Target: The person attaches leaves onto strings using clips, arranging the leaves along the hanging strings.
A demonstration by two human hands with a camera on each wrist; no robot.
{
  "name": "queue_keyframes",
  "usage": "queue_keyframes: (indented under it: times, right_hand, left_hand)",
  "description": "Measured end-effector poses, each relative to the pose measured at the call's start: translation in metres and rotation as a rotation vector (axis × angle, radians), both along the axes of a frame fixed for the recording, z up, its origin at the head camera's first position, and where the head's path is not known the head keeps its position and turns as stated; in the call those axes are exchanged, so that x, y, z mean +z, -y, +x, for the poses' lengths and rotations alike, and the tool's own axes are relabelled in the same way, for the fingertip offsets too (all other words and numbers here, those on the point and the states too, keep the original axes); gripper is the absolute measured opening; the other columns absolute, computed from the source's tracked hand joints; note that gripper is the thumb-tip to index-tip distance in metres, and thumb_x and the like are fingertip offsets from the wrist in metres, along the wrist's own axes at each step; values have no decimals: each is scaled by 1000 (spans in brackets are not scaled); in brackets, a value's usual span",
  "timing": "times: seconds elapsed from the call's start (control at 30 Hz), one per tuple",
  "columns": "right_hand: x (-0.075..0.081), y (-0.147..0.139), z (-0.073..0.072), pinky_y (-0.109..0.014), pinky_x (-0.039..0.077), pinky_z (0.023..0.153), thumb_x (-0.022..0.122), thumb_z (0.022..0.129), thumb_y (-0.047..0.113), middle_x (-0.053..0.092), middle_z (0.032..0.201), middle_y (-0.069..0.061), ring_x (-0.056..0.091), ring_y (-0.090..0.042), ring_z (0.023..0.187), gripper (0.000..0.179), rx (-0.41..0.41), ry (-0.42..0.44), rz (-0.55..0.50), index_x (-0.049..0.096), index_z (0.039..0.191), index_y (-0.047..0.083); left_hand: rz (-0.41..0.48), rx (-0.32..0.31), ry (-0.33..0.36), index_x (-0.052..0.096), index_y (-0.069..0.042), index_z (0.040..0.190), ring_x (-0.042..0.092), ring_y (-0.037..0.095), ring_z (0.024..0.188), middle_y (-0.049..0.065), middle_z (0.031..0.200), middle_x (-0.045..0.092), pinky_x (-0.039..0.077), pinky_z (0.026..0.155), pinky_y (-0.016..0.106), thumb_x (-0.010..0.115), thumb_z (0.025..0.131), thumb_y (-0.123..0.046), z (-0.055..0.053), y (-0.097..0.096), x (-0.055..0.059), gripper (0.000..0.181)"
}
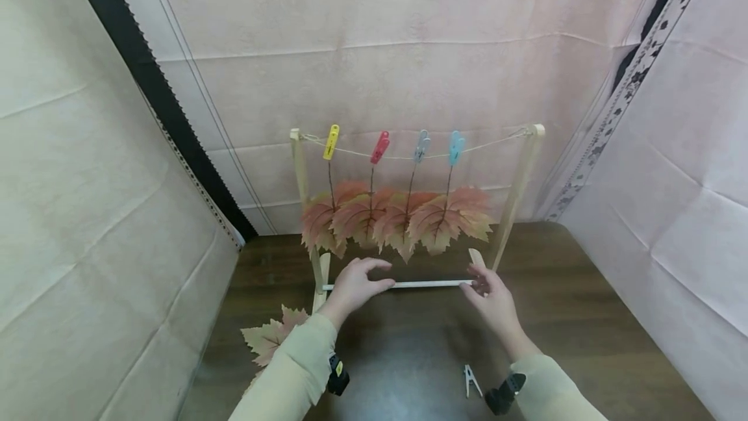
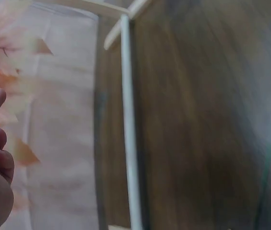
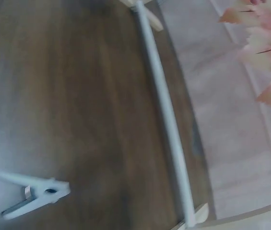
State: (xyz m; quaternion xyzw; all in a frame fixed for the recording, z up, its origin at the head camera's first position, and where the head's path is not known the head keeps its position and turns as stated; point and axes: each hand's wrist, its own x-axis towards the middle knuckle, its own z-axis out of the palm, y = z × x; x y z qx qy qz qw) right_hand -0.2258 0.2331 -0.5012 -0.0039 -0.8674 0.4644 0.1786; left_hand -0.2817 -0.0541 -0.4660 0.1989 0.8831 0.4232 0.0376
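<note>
A small wooden rack [image 1: 517,197] stands on the table, with a cord strung between its two posts. Along the cord, yellow [image 1: 331,142], red [image 1: 380,147], grey-blue [image 1: 421,146] and light blue [image 1: 456,147] clothespins hold artificial autumn leaves [image 1: 437,225] by their stems. My left hand [image 1: 359,283] hovers near the rack's white crossbar [image 1: 435,284], below the leaves, thumb apart from the fingers and holding nothing. Beside the right post is my right hand [image 1: 491,297], its fingers loosely bent and nothing visible in them.
A white clothespin [image 3: 37,191] lies on the brown wooden table [image 1: 409,349] near my right wrist. More leaves [image 1: 270,338] lie at the left, partly under my left sleeve. Light cloth walls [image 1: 409,83] enclose the table at the back and both sides.
</note>
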Motion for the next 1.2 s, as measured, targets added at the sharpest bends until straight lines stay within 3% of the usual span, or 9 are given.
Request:
queue_keyframes:
  times: [0.07, 0.27, 0.4, 0.5, 0.67, 0.8, 0.9, 1.07, 1.2]
  right_hand:
    - [-7, -1, 3, -40, 48, 81, 70, 85, 14, 62, 115, -14, 60, -26, 94, 44, 6, 27, 27, 56, 124, 2]
    - [-25, -8, 7, -44, 48, 83, 71, 84, 17, 62, 114, -12, 60, -28, 97, 42, 58, 71, 78, 58, 122, 4]
    - [-34, -15, 9, -44, 48, 82, 72, 84, 20, 62, 113, -11, 60, -28, 98, 41, 91, 117, 121, 60, 120, 6]
    - [-39, -21, 12, -44, 48, 81, 72, 84, 22, 62, 114, -12, 59, -28, 98, 42, 121, 177, 154, 60, 121, 7]
    - [-49, -26, 19, -40, 48, 77, 72, 83, 23, 62, 114, -7, 59, -25, 95, 39, 166, 247, 183, 62, 119, 9]
    - [-57, -28, 25, -37, 47, 76, 72, 83, 23, 63, 110, -3, 58, -20, 92, 35, 203, 231, 234, 65, 114, 9]
    - [-66, -30, 28, -37, 48, 77, 72, 82, 25, 64, 109, -3, 59, -22, 94, 34, 233, 219, 275, 66, 111, 8]
    - [-76, -37, 31, -42, 47, 81, 74, 80, 25, 65, 106, -3, 59, -26, 98, 34, 290, 175, 348, 67, 108, 6]
    - [-79, -45, 31, -45, 46, 82, 74, 79, 27, 66, 102, -5, 60, -28, 97, 35, 362, 139, 415, 67, 104, 4]
  left_hand:
    - [8, -5, 37, 66, -25, 115, 29, 35, 134, -3, 126, 58, 33, 100, 50, 69, 83, -41, 1, 7, -5, 36]
    - [-11, -43, 54, 66, -24, 114, 30, 37, 132, -2, 124, 58, 35, 98, 51, 70, 83, -39, 3, 27, -18, 35]
    - [-41, -65, 31, 67, -24, 110, 46, 30, 113, -5, 113, 62, 42, 88, 45, 72, 82, -34, 3, 38, -25, 30]
    - [-63, -80, 19, 68, -23, 108, 50, 24, 99, -5, 110, 62, 43, 81, 42, 72, 82, -34, 3, 47, -31, 28]
    - [-120, -94, 15, 67, -21, 109, 49, 24, 109, -3, 115, 62, 42, 88, 44, 71, 82, -36, 5, 65, -46, 31]
    - [-136, -97, 25, 67, -19, 107, 44, 32, 118, 0, 117, 61, 39, 91, 50, 73, 81, -35, 9, 78, -60, 31]
    - [-131, -93, 86, 67, -20, 108, 43, 34, 118, 2, 117, 59, 40, 90, 50, 73, 81, -35, 15, 87, -68, 32]
    - [-149, -71, 178, 66, -19, 110, 47, 25, 94, 6, 109, 56, 42, 74, 42, 75, 79, -34, 24, 101, -79, 35]
    - [-197, -78, 172, 66, -17, 108, 44, 21, 88, 2, 97, 58, 36, 72, 41, 76, 79, -28, 28, 110, -92, 33]
